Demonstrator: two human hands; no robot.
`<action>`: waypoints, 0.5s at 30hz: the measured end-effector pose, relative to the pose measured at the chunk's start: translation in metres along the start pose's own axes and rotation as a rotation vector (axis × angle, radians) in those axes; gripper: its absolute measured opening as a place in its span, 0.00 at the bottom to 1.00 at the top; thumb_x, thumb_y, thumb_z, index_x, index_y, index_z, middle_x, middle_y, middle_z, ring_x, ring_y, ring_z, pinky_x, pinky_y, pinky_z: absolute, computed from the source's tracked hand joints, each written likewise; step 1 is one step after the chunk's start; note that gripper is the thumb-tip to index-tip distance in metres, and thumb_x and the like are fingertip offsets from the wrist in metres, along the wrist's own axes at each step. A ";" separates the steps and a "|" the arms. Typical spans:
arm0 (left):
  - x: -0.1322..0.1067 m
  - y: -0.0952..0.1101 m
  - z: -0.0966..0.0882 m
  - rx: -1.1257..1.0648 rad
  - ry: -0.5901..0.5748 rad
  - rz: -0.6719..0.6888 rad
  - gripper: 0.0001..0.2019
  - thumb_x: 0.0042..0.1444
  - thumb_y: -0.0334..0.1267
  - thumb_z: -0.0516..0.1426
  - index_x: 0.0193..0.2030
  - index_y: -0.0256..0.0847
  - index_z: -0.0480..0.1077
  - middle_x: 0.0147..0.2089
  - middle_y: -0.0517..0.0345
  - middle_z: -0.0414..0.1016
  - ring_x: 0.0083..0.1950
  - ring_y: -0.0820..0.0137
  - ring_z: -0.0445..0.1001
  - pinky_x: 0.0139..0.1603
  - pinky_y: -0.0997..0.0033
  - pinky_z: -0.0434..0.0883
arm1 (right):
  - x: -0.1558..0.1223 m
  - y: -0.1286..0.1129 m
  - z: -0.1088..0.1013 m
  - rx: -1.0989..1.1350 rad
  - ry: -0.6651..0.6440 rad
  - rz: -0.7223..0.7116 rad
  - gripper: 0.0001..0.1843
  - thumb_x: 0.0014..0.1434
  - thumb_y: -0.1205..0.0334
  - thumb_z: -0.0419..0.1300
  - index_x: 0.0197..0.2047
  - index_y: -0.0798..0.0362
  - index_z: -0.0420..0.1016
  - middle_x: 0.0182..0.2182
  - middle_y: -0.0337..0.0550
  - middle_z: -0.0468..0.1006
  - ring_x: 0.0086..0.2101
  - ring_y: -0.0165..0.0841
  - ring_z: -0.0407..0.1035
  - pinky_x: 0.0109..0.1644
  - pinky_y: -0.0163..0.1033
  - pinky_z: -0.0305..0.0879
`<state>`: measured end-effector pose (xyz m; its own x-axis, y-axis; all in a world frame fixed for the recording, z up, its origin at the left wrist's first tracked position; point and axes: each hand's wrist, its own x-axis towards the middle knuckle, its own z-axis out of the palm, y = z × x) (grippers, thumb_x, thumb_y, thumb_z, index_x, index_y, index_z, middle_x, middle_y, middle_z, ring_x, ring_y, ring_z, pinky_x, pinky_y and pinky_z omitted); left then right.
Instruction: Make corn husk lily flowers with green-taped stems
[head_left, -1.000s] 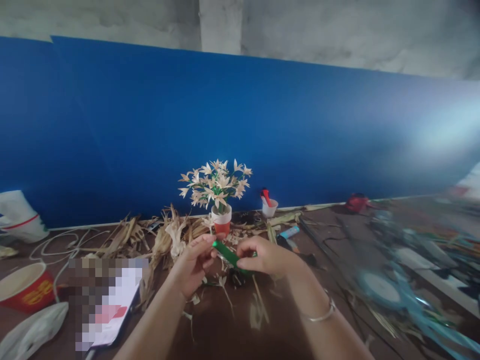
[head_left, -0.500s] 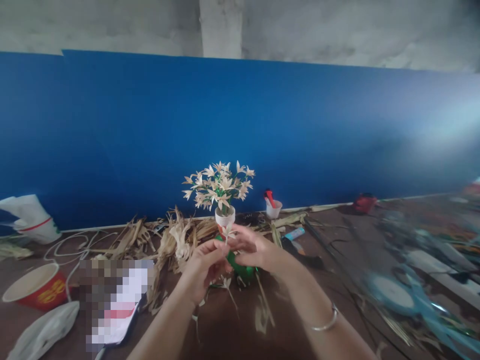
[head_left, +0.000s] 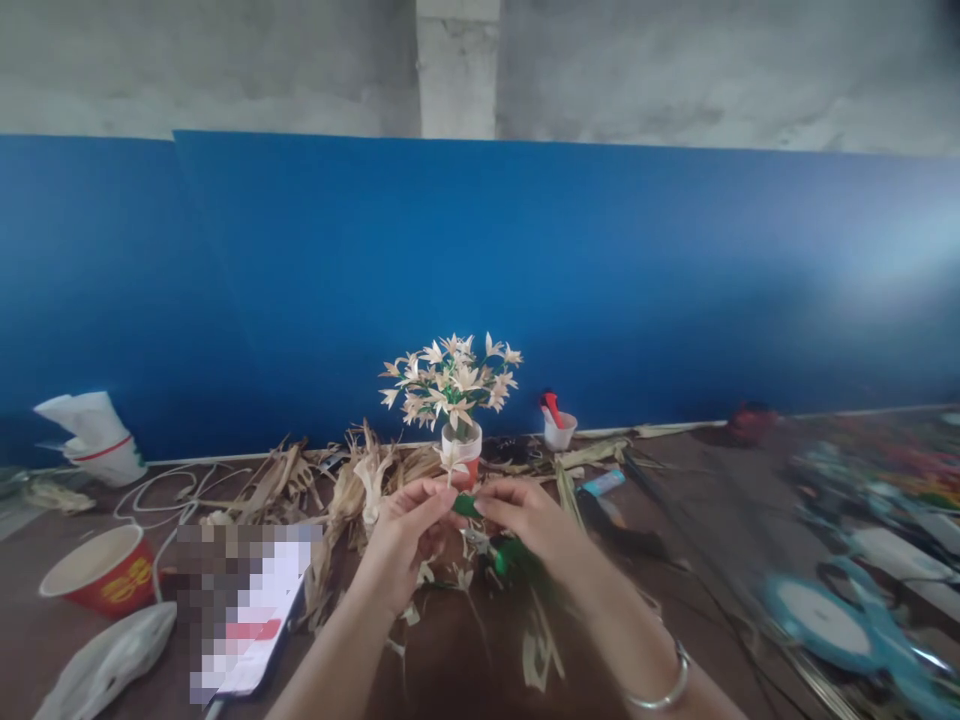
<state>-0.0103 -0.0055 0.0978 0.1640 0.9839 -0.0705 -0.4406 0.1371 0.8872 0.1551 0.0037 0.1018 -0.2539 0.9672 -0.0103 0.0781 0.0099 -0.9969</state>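
My left hand (head_left: 401, 535) pinches a small pale straw flower (head_left: 452, 462) by its stem. My right hand (head_left: 525, 515) pinches a strip of green tape (head_left: 466, 506) against that stem, fingertips of both hands nearly touching. The green tape roll (head_left: 507, 556) hangs or lies just below my right hand. Right behind my hands stands a small white and orange pot (head_left: 463, 450) holding a bunch of the same pale flowers (head_left: 450, 377).
Dried husks (head_left: 330, 480) are strewn along the blue wall (head_left: 480, 290). A red paper bowl (head_left: 101, 570) and white bag (head_left: 105, 665) sit at left, a white cup (head_left: 559, 430) with a red tool behind, a glue stick (head_left: 601, 483) and blurred clutter at right.
The green tape strip, stretched out between my hands a second ago, is now drawn in short at the flower stem. The small flower has come up between my fingertips.
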 end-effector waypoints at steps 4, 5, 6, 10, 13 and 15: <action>0.003 -0.001 -0.003 0.018 0.092 0.025 0.12 0.43 0.42 0.65 0.27 0.38 0.70 0.20 0.65 0.69 0.18 0.81 0.63 0.16 0.83 0.53 | -0.004 -0.006 -0.001 0.060 0.017 0.014 0.10 0.47 0.56 0.62 0.30 0.54 0.76 0.23 0.36 0.70 0.24 0.26 0.60 0.28 0.32 0.54; 0.003 -0.001 -0.003 0.031 0.109 0.025 0.12 0.42 0.43 0.65 0.28 0.38 0.70 0.18 0.66 0.67 0.17 0.81 0.63 0.15 0.83 0.52 | -0.005 -0.007 -0.001 0.092 0.006 0.041 0.10 0.48 0.57 0.62 0.32 0.53 0.76 0.24 0.36 0.71 0.24 0.26 0.61 0.28 0.32 0.54; 0.003 -0.002 -0.003 0.042 0.121 0.024 0.13 0.41 0.43 0.65 0.28 0.38 0.69 0.17 0.67 0.66 0.17 0.81 0.62 0.15 0.83 0.51 | -0.006 -0.007 -0.001 0.116 -0.003 0.067 0.10 0.48 0.58 0.61 0.34 0.53 0.76 0.24 0.36 0.72 0.24 0.25 0.61 0.28 0.31 0.54; 0.002 -0.006 0.003 0.083 0.134 0.017 0.15 0.39 0.45 0.66 0.26 0.37 0.68 0.16 0.67 0.65 0.15 0.81 0.60 0.14 0.83 0.51 | -0.006 -0.004 0.000 0.120 0.004 0.083 0.10 0.48 0.56 0.62 0.32 0.53 0.74 0.21 0.34 0.68 0.21 0.23 0.57 0.25 0.31 0.50; 0.001 -0.010 0.007 0.112 0.117 0.010 0.15 0.40 0.45 0.65 0.26 0.37 0.68 0.14 0.66 0.65 0.13 0.82 0.57 0.14 0.82 0.50 | -0.006 -0.004 0.004 0.083 0.073 0.013 0.12 0.47 0.53 0.63 0.28 0.54 0.73 0.19 0.32 0.65 0.20 0.24 0.54 0.25 0.31 0.50; 0.000 -0.012 0.009 0.126 0.097 0.011 0.14 0.40 0.44 0.65 0.26 0.37 0.68 0.13 0.66 0.65 0.13 0.82 0.56 0.15 0.82 0.49 | -0.007 -0.006 0.008 0.042 0.137 -0.036 0.12 0.46 0.53 0.64 0.27 0.53 0.73 0.19 0.33 0.65 0.21 0.24 0.55 0.25 0.32 0.51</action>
<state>0.0027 -0.0078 0.0909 0.0711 0.9926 -0.0989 -0.3264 0.1169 0.9380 0.1488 -0.0046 0.1070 -0.1216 0.9920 0.0335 0.0297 0.0374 -0.9989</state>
